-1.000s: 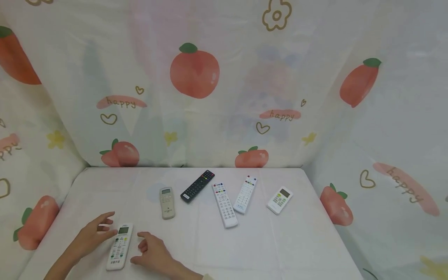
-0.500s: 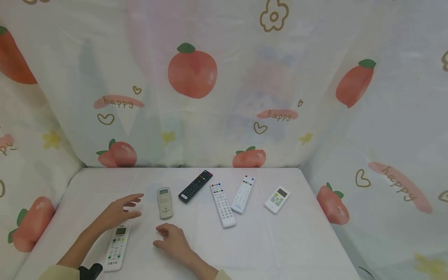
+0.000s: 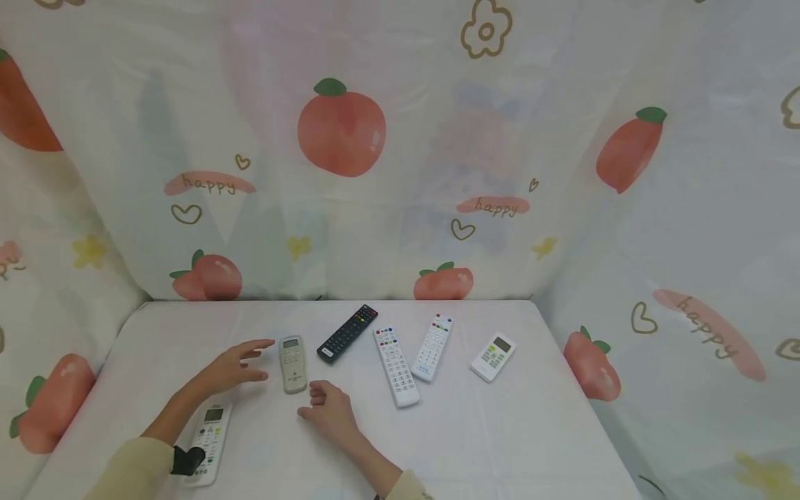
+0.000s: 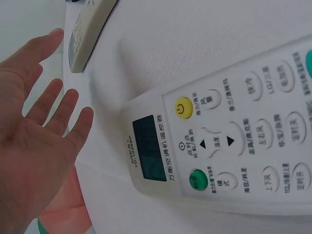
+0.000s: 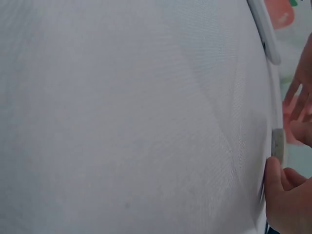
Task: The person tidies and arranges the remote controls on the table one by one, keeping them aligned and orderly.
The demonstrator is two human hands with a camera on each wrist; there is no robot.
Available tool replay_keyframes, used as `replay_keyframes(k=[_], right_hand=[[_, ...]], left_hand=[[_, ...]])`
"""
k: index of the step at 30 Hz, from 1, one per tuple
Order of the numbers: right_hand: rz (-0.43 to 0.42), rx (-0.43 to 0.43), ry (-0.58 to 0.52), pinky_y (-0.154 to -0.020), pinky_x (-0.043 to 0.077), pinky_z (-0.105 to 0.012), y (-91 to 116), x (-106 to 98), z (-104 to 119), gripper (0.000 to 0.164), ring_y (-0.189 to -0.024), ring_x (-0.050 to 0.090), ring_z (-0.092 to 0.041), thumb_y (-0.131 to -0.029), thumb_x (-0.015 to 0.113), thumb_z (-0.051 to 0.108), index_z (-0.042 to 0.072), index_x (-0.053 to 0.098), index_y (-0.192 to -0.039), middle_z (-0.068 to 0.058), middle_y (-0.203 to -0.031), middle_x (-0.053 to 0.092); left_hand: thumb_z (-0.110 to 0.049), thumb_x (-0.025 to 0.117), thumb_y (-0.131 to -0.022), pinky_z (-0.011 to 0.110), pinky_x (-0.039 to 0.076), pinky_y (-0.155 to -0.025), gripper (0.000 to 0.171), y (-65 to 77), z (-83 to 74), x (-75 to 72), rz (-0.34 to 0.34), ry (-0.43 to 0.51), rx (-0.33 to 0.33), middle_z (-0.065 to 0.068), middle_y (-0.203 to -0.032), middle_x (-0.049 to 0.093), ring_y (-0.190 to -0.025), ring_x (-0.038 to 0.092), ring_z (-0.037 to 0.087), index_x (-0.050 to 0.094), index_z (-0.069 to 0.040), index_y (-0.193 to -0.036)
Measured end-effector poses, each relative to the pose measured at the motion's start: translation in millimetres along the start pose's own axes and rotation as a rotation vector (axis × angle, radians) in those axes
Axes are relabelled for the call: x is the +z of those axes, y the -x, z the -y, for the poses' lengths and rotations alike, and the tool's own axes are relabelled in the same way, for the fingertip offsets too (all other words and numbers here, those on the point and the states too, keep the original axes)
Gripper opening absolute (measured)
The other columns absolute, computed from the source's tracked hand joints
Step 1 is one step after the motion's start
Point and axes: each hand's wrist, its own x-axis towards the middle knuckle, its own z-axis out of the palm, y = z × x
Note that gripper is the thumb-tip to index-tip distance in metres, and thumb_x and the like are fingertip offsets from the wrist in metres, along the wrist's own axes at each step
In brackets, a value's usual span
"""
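A beige air-conditioner remote [image 3: 293,364] lies on the white table, left of the middle. My left hand [image 3: 228,369] hovers just left of it, fingers spread and nothing held; the left wrist view shows the same palm [image 4: 39,112] facing the camera. On the other side, close to the remote's lower right end, is my right hand [image 3: 332,413], its fingers loosely bent and holding nothing. The right wrist view has this hand [image 5: 292,202] at its edge, overlapping the beige remote's end. Under my left forearm a white air-conditioner remote [image 3: 211,437] is partly covered by the sleeve and wrist strap.
Farther right lie a black remote [image 3: 347,334], two long white remotes, one nearer [image 3: 396,368] and one behind it [image 3: 432,347], and a small white remote [image 3: 494,357]. Fruit-printed curtains [image 3: 400,243] enclose the table at the back and sides.
Both hands have moved right and farther from me, from either side of the white air-conditioner remote to either side of the beige one. The remotes stay where they lay.
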Motion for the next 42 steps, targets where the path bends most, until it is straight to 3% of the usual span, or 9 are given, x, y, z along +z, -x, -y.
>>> replay_keyframes(k=[8,15,26,32,42], right_hand=[[-0.002,-0.012,0.053,-0.088,0.051,-0.024,-5,2,2,0.062,-0.102,0.06,-0.015,-0.081,0.083,0.015,-0.001,0.056,-0.134,-0.001,-0.11,0.062],[0.026,-0.012,0.122,-0.09,0.051,-0.024,-10,3,6,0.066,-0.108,0.061,-0.018,-0.081,0.084,0.02,0.001,0.054,-0.137,-0.003,-0.116,0.063],[0.036,-0.066,0.247,-0.098,0.047,-0.032,-22,4,7,0.076,-0.117,0.058,-0.021,-0.079,0.086,0.028,0.003,0.051,-0.141,-0.008,-0.127,0.063],[0.067,-0.11,0.296,-0.1,0.043,-0.031,-27,8,10,0.077,-0.114,0.053,-0.015,-0.079,0.087,0.029,0.004,0.051,-0.142,-0.001,-0.123,0.062],[0.067,-0.092,0.379,-0.094,0.046,-0.025,-35,10,9,0.078,-0.102,0.05,-0.009,-0.08,0.086,0.029,0.005,0.049,-0.144,0.001,-0.118,0.056]], left_hand=[[-0.018,0.081,-0.085,0.063,0.032,-0.106,0.088,-9.7,11.9,4.7,0.028,0.024,-0.064,0.034,-0.147,0.037,-0.134,0.034,0.054,0.028,0.005,-0.151],[-0.016,0.082,-0.083,0.06,0.034,-0.106,0.084,-19.6,12.1,4.4,0.04,-0.042,-0.073,0.037,-0.144,0.04,-0.133,0.037,0.052,0.033,0.012,-0.146],[-0.018,0.084,-0.081,0.062,0.033,-0.106,0.087,-39.9,6.9,5.4,0.09,-0.125,-0.139,0.032,-0.147,0.041,-0.134,0.038,0.05,0.036,0.007,-0.149],[-0.017,0.085,-0.079,0.063,0.028,-0.108,0.087,-43.9,0.5,5.7,0.112,-0.194,-0.116,0.033,-0.145,0.041,-0.133,0.037,0.051,0.038,0.008,-0.147],[-0.018,0.085,-0.079,0.06,0.033,-0.107,0.088,-49.4,-6.3,9.4,0.144,-0.255,-0.076,0.033,-0.147,0.038,-0.132,0.038,0.051,0.037,0.009,-0.147]])
